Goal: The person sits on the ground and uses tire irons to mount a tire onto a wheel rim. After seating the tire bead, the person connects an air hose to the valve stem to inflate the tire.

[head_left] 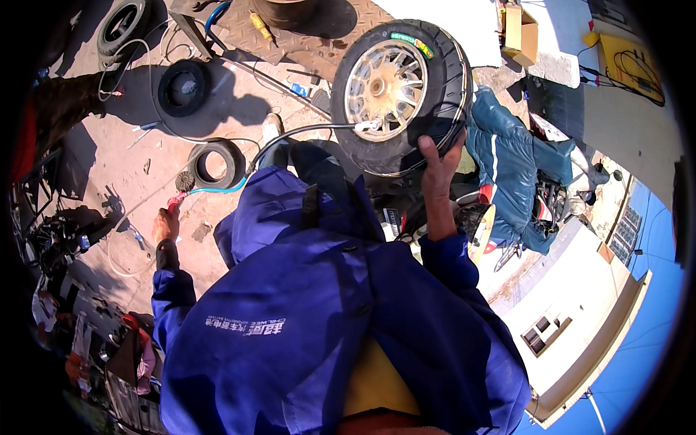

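My left hand (pixel 166 226) is wrapped round the red handle of a tyre inflator (pixel 176 200), which has a round dark gauge (pixel 185 180) at its far end. From it a teal and black hose (pixel 290 133) runs right to a silvery chuck (pixel 368 126) at the rim of a wheel. The wheel (pixel 388 80) has a black tyre, pale dusty spokes and a green label. At its near right edge, my right hand (pixel 440 172) grips the tyre, thumb on the sidewall. The fingers' far side is partly hidden.
Loose tyres (pixel 217 162) lie on the concrete to the left, with a thin pale hose (pixel 154 80) looping past them. A rusty metal plate (pixel 312 47) lies ahead. To the right are a scooter with a teal cover (pixel 500 167) and an open cardboard box (pixel 520 36).
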A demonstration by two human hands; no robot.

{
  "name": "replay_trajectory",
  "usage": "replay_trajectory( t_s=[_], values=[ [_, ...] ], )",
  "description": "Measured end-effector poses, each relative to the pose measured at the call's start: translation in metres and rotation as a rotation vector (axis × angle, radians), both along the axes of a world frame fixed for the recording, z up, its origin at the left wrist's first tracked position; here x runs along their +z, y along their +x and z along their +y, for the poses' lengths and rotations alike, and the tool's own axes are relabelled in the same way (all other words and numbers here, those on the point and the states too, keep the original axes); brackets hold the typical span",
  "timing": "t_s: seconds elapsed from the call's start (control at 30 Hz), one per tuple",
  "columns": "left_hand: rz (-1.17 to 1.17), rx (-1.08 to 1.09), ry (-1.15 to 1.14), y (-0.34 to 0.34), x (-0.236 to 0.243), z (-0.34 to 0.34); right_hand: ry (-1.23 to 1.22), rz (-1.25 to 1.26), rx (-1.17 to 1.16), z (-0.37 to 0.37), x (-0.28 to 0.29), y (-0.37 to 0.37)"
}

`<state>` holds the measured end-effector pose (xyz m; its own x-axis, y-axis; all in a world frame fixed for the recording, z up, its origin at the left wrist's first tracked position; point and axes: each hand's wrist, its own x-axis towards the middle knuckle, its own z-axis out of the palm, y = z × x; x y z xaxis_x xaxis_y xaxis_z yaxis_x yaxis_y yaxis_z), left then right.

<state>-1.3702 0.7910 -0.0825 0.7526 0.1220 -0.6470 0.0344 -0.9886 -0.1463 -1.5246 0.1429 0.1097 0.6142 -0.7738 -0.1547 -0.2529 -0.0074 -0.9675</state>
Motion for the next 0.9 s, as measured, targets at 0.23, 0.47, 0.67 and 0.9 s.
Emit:
replay_trajectory(
  t_s=[0.23,0.47,0.67,0.9],
  values=[
    [0.008,0.008,0.007,-0.009,-0.008,0.013,-0.002,0.020,0.021,0.000,-0.004,-0.003],
    [0.005,0.029,-0.021,-0.020,-0.012,0.015,-0.036,0.017,0.036,0.003,0.002,0.004],
    [-0.001,0.053,-0.016,-0.023,-0.004,0.005,-0.057,-0.001,0.063,0.004,0.003,0.007],
    [0.034,0.082,-0.031,-0.020,0.008,-0.006,0.002,-0.045,0.030,0.005,0.004,0.010]
  ],
)
